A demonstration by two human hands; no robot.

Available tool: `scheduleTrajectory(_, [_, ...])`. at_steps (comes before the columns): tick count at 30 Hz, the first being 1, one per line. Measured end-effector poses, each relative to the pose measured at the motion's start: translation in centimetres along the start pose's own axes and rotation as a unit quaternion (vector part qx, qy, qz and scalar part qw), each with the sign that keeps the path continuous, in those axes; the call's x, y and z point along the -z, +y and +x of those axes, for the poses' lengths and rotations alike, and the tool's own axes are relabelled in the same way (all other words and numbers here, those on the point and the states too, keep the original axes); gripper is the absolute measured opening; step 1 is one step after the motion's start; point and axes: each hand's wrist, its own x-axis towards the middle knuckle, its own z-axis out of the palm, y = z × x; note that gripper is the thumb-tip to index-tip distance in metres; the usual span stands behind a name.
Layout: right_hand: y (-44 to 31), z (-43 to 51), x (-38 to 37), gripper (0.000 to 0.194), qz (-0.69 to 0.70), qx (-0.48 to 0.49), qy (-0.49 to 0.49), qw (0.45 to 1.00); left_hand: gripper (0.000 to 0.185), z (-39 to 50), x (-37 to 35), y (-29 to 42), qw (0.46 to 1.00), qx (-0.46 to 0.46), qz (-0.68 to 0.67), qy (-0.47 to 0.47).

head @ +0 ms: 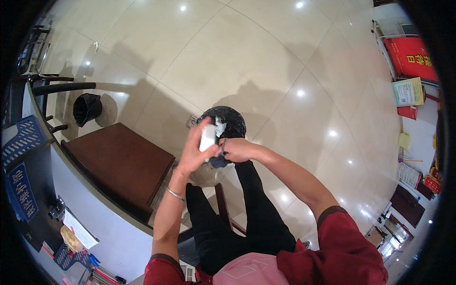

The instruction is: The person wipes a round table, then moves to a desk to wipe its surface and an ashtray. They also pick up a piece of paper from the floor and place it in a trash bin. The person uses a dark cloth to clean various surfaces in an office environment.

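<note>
My left hand (192, 154) holds a white block-shaped object (207, 138), with the thumb along its near side. It is slightly blurred. Right beside it, my right hand (239, 149) is curled around a slim dark grey item (223, 146), mostly hidden by the fingers. Its tip lies close to the left thumb, and I cannot tell if it touches the white object. Both hands are over the near side of a round waste bin (235, 119) lined with a black plastic bag. A crumpled white scrap (220, 127) shows inside the bin.
A brown wooden cabinet (119, 167) and a curved white counter (96, 213) stand on my left. Another black-lined bin (87, 109) is farther off on the tiled floor (228, 53). Red signs (409, 58) and papers line the right side. My black-trousered legs (262, 210) flank a chair part.
</note>
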Motion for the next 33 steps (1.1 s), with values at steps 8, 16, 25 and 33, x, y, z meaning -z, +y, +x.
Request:
scheduleTrajectory(8, [6.7, 0.3, -2.3, 0.027, 0.085, -0.236, 0.276, 0.928, 0.06, -0.7, 2.3, -2.5, 0.758, 0.32, -0.566, 0.058])
scheduleTrajectory(16, [-3.2, -0.4, -1.5, 0.037, 0.105, -0.041, 0.318, 0.941, 0.069, -2.8, -0.2, -2.3, 0.77, 0.217, -0.597, 0.064])
scheduleTrajectory(25, [-8.0, 3.2, 0.4, 0.033, 0.079, 0.052, 0.015, 0.995, 0.077, -4.3, 1.5, -0.9, 0.773, 0.183, -0.607, 0.022])
scheduleTrajectory(33, [-6.8, 1.1, -0.7, 0.02, -0.272, -0.103, 0.086, 0.953, 0.058, -3.9, 1.0, -1.2, 0.821, 0.305, -0.472, 0.102])
